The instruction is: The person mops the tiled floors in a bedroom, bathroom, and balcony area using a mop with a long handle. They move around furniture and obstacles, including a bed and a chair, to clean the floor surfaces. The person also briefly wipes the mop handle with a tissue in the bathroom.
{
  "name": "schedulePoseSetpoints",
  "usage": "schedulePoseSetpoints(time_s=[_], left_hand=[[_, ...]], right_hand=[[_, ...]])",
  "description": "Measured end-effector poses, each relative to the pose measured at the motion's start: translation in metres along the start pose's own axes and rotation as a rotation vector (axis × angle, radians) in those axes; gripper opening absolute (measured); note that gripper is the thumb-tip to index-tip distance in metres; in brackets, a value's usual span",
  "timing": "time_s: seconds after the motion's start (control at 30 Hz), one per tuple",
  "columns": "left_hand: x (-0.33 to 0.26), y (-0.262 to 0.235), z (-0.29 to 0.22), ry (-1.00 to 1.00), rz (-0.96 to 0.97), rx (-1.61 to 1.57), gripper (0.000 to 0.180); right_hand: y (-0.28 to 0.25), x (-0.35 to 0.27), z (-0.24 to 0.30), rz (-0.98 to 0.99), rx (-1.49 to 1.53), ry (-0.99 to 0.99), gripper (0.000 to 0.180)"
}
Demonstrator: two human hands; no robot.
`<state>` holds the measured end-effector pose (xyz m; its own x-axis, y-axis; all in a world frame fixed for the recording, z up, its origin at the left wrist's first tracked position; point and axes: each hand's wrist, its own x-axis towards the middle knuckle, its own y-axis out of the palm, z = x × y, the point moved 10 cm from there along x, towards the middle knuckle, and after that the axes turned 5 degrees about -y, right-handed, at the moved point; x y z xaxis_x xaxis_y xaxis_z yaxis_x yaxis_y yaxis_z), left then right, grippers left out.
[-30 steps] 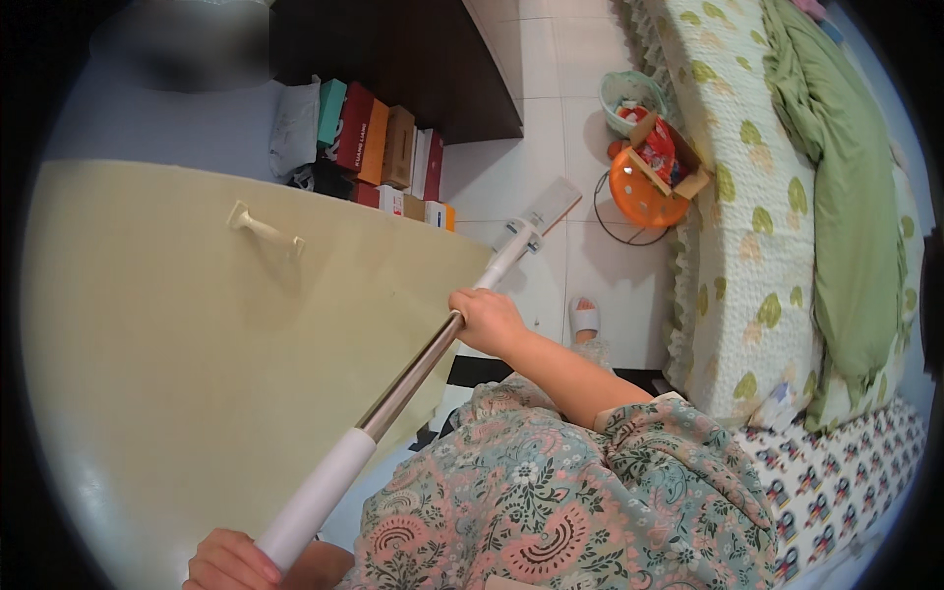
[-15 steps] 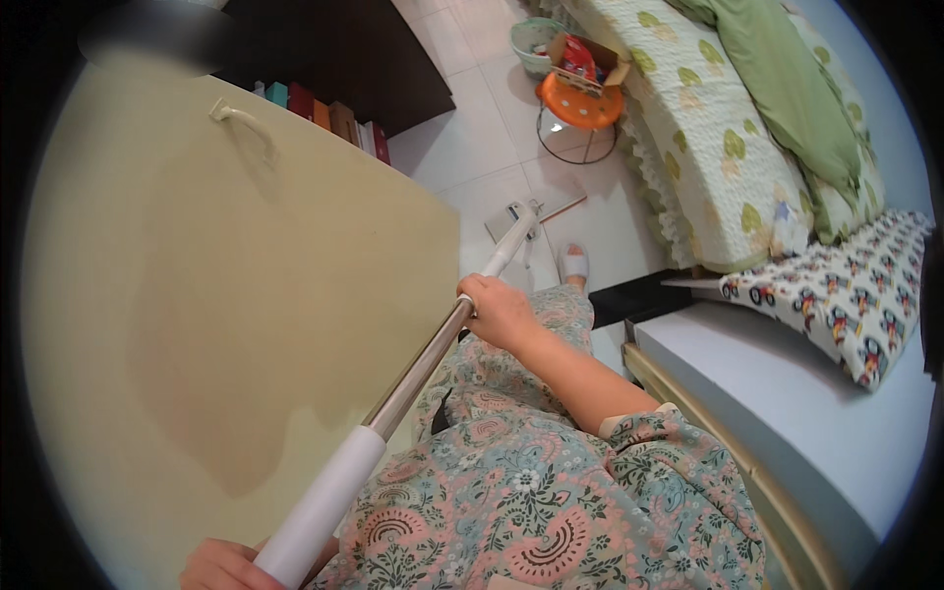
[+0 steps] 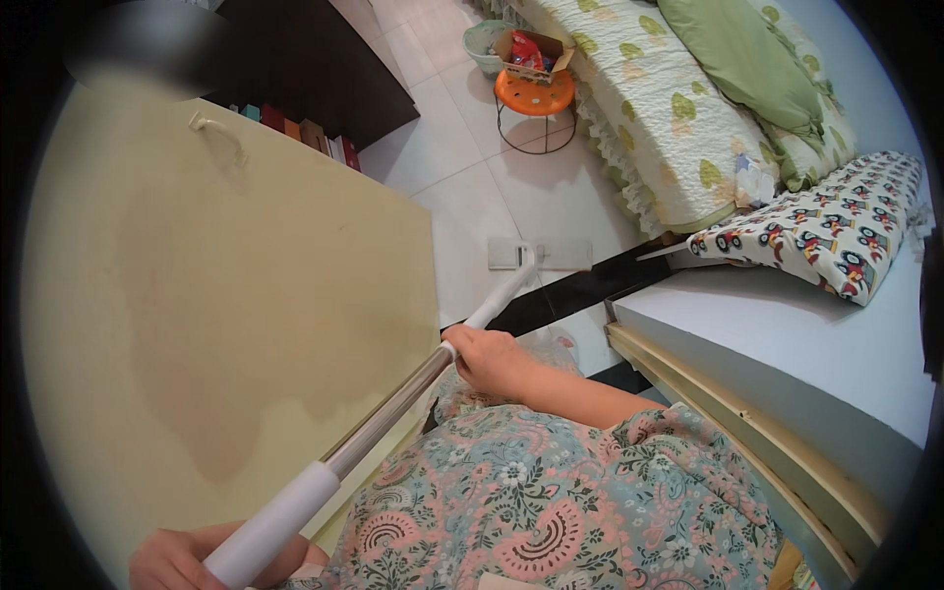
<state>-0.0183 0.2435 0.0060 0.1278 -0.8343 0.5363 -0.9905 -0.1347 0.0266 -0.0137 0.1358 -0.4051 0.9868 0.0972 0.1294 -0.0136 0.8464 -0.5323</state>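
Clamping near left hand (image 3: 169, 562) and farther right hand (image 3: 488, 365) around a white-and-silver metal pole (image 3: 388, 413) — probably spacing both for leverage over its pale, rectangular, plastic-looking head (image 3: 567, 256).

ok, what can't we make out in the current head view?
- Mop handle: lower end cut off by the bottom edge, beside the left hand.
- Mop head: underside faces away from the camera.
- Right hand: its far side is hidden by the hand itself.
- Boxes: lower parts hidden by the yellow door.
- Carton: contents too small to identify.
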Motion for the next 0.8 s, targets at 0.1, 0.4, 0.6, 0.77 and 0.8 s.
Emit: schedulePoseSetpoints(time_s=[0.1,0.4,0.6,0.77,0.8], left_hand=[[0.031,0.022,0.009,-0.006,0.08,0.027,0.022],[0.042,0.067,-0.003,0.209,-0.328,0.136,0.024],[0.027,0.066,0.043,0.131,-0.558,0.316,0.024],[0.024,0.098,0.093,0.031,-0.791,0.353,0.023],[0.032,0.107,0.096,-0.002,-0.653,0.335,0.023]], right_hand=[[0.001,-0.016,0.0,0.062,0.134,0.007,0.027],[-0.032,-0.028,-0.012,0.101,-0.094,-0.144,0.016],[-0.113,-0.041,-0.091,-0.075,-0.272,0.066,0.016],[-0.123,-0.057,-0.116,-0.145,-0.309,0.059,0.013],[-0.124,-0.065,-0.117,-0.18,-0.313,0.089,0.013]])
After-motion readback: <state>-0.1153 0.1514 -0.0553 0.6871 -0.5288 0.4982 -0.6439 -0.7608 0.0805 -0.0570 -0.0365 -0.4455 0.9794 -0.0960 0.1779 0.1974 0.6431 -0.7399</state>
